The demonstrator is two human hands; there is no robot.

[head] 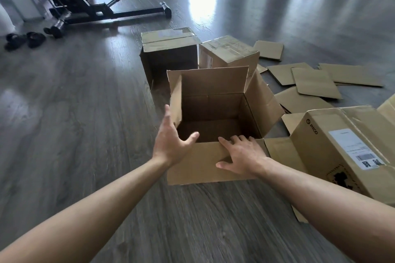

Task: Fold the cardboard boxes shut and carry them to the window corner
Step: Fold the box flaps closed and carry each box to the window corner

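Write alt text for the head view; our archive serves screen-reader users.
A person's two bare hands reach to an open cardboard box on a grey wood floor: the left hand at its left flap, the right hand flat on the near flap. More boxes and loose cardboard sheets lie behind and to the right.

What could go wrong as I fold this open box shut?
1. The left hand is at the left flap while the right hand lies on the near flap; folding the near one first could trap the side flap outside.
2. The right flap leans out toward the loose cardboard sheets, so it may snag them.
3. The labelled box sits close by on the right, crowding that elbow.
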